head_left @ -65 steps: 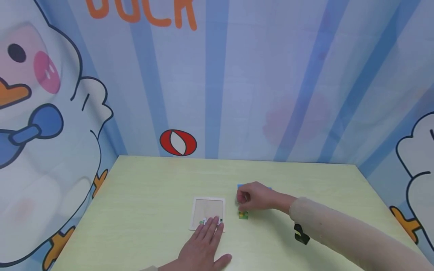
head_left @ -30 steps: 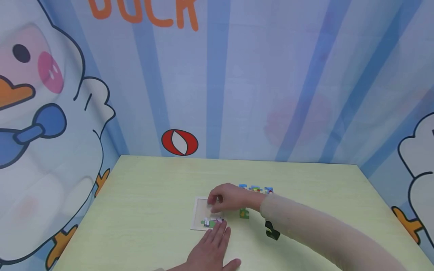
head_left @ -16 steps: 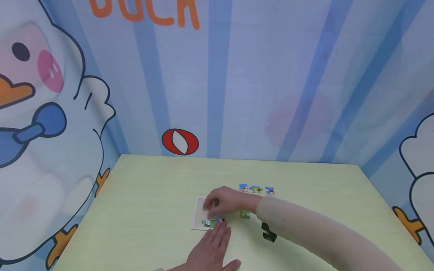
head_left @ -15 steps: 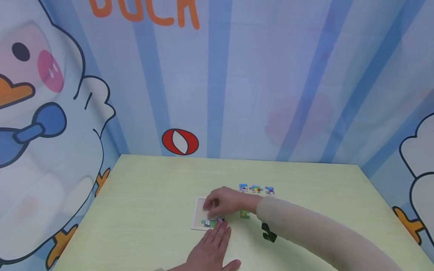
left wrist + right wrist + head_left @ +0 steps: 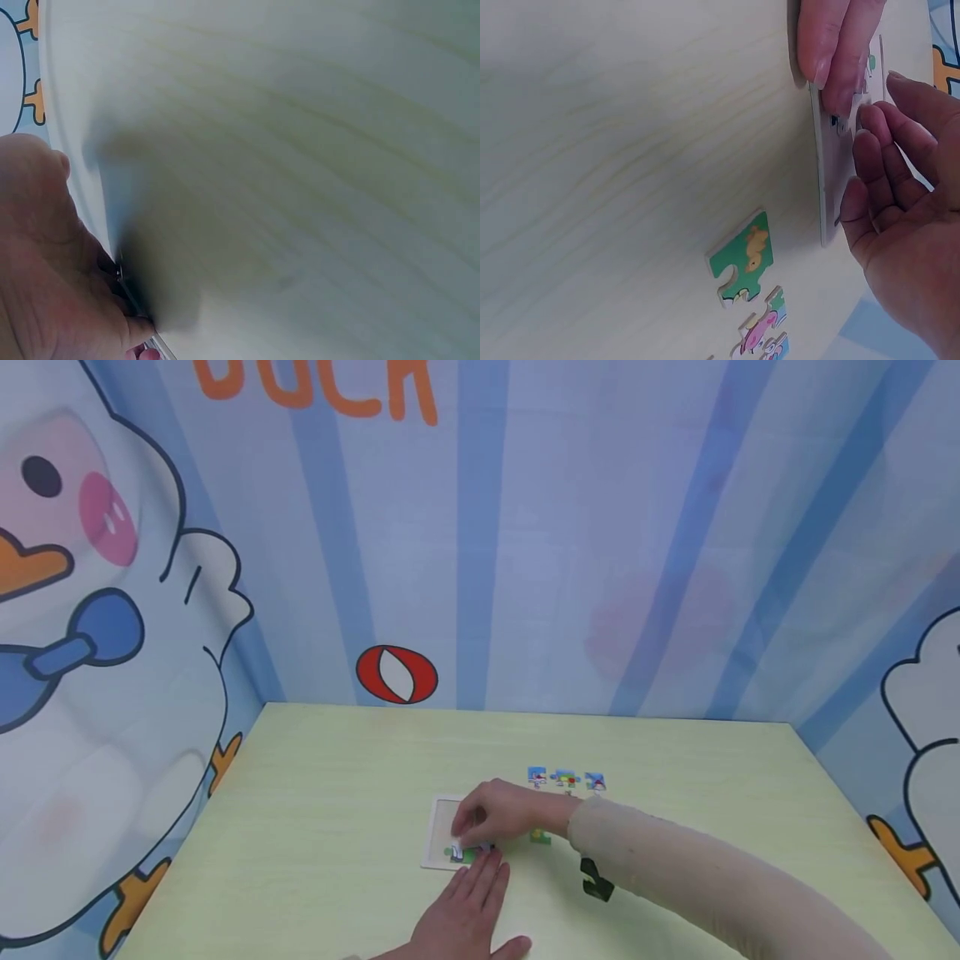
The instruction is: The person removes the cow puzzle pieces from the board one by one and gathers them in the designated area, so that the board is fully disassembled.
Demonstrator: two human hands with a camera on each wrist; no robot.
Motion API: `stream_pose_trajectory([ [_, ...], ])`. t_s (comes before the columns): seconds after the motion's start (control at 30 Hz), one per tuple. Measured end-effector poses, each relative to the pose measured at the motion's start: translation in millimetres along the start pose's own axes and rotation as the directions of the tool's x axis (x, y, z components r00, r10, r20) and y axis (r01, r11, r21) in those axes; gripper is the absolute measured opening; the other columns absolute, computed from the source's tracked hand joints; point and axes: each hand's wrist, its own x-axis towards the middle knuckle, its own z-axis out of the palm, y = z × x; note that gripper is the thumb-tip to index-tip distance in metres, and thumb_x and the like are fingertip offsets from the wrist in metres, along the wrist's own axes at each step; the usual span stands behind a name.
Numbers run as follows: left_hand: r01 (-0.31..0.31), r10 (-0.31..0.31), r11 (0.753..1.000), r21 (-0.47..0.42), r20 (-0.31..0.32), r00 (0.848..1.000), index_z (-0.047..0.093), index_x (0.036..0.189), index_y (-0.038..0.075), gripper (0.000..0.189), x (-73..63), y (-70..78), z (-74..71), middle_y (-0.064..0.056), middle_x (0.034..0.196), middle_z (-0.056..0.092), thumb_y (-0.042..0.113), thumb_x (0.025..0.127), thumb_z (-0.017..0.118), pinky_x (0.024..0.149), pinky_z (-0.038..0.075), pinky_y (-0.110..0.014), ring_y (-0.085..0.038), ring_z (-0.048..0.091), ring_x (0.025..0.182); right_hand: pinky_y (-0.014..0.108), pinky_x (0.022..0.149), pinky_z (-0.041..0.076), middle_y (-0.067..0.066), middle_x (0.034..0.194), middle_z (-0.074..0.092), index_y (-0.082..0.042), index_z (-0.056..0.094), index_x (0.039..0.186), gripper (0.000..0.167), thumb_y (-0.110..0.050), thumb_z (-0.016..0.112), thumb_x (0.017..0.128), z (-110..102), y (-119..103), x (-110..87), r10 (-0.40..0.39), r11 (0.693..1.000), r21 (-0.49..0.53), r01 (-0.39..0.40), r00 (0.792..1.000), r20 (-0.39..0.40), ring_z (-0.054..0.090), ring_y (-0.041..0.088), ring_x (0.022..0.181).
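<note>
A square puzzle tray (image 5: 428,833) with a pale rim lies on the table, with green-and-white jigsaw pieces (image 5: 457,855) along its near edge. My left hand (image 5: 457,910) rests flat, straight fingertips on the tray's near rim and pieces; the left wrist view shows only part of this hand (image 5: 56,277). Over the tray, my right hand (image 5: 498,814) bends its fingers, thumb and index together at the row of pieces. In the right wrist view the right hand (image 5: 911,210) pinches a pale-edged puzzle piece (image 5: 862,98), mostly hidden by the fingers.
Right of the tray lie loose pieces: a blue one (image 5: 537,775), a yellow-and-red one (image 5: 566,778), another blue one (image 5: 595,781) and a green one (image 5: 746,255). The right forearm covers others. A printed cloth backdrop (image 5: 540,543) stands behind the table.
My right hand has moved left from the loose pieces to the tray, then slightly down toward its near row. The left hand has shifted a little right, uncovering more of the placed pieces.
</note>
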Motion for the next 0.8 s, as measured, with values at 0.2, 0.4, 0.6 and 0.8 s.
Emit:
stream_pose_trajectory([
  [0.2, 0.002, -0.003, 1.0, 0.018, 0.019, 1.0, 0.039, 0.163, 0.001, 0.095, 1.0, -0.3, 0.9, -0.017, 0.174, 0.029, 0.076, 0.107, 0.026, 0.125, 0.036, -0.042, -0.027, 0.03, 0.161, 0.02, 0.08, 0.054, -0.016, 0.089, 0.072, -0.019, 0.082, 0.107, 0.01, -0.022, 0.08, 0.098, 2.4, -3.1, -2.7, 0.025, 0.999, 0.042, -0.026, 1.0, 0.018, 0.063, 0.001, 0.08],
  [0.4, -0.006, 0.006, 1.0, 0.011, 0.002, 1.0, 0.04, 0.163, 0.0, 0.096, 0.7, -1.5, 3.5, -0.018, 0.174, 0.03, 0.076, 0.106, 0.024, 0.124, 0.037, -0.042, -0.027, 0.031, 0.16, 0.021, 0.08, 0.054, -0.016, 0.089, 0.072, -0.019, 0.083, 0.107, 0.01, -0.022, 0.079, 0.098, 2.3, -2.9, -2.3, 0.039, 0.998, 0.05, -0.04, 0.999, 0.022, 0.063, 0.002, 0.08],
  [0.6, -0.009, 0.009, 1.0, -0.005, -0.004, 1.0, 0.04, 0.163, 0.0, 0.098, 1.1, -2.9, 5.8, -0.018, 0.174, 0.03, 0.077, 0.106, 0.021, 0.124, 0.037, -0.043, -0.027, 0.031, 0.16, 0.021, 0.08, 0.053, -0.016, 0.089, 0.072, -0.019, 0.083, 0.106, 0.009, -0.022, 0.079, 0.099, 2.9, -3.0, -2.1, 0.035, 0.997, 0.061, -0.036, 0.999, 0.021, 0.062, 0.002, 0.08],
  [0.8, -0.004, 0.004, 1.0, -0.021, 0.01, 1.0, 0.039, 0.163, 0.0, 0.098, 0.4, -2.6, 3.8, -0.018, 0.174, 0.029, 0.078, 0.106, 0.021, 0.125, 0.036, -0.043, -0.027, 0.03, 0.161, 0.021, 0.078, 0.052, -0.014, 0.088, 0.071, -0.019, 0.082, 0.104, 0.007, -0.02, 0.078, 0.099, 2.2, -4.0, -2.6, 0.025, 0.997, 0.068, -0.026, 0.999, 0.02, 0.061, 0.003, 0.079],
])
